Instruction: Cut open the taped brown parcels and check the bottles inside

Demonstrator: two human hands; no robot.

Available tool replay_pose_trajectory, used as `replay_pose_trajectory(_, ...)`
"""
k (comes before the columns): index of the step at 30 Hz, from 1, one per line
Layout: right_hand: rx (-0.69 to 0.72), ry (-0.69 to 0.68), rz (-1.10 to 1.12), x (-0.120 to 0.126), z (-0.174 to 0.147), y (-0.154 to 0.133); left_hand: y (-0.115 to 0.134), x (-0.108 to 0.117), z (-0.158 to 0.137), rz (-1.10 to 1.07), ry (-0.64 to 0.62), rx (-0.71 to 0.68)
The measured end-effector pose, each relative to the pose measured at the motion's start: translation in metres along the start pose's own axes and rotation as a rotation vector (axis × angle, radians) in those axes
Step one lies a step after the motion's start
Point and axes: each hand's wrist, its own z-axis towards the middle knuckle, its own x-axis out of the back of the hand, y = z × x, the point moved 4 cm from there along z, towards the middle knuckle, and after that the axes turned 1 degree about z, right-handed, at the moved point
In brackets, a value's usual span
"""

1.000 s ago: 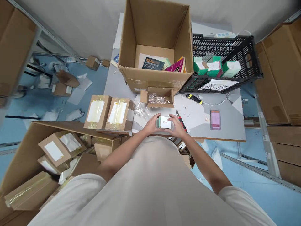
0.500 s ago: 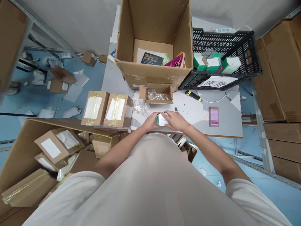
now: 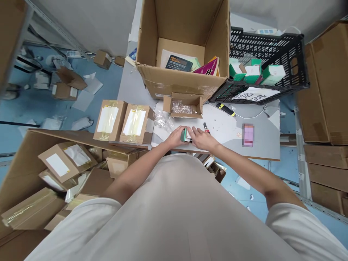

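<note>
You are in a packing room, it seems: taped parcels (image 3: 135,125) and clear plastic wrap (image 3: 163,121) on your table (image 3: 227,139), stacked cartons (image 3: 324,156) alongside.

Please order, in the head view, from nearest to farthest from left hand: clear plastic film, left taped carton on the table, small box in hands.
1. Small box: held in the left hand.
2. Clear plastic film: ahead, slightly left.
3. Left taped carton: well to the left.
</note>
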Motion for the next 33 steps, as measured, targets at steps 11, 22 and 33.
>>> replay_pose_trajectory(11,-0.392,0.825,0.476,-0.026,-0.005,0.033,0.018,0.007,-0.018,-0.112,0.037,0.107)
replay_pose_trajectory(22,-0.055,0.383,0.530,-0.031,-0.017,0.001,0.038,0.016,0.002,-0.019,0.134,0.167)
replay_pose_trajectory(33,-0.172,0.545,0.713,-0.036,-0.027,0.025,0.039,0.015,0.014,-0.071,0.019,0.178)
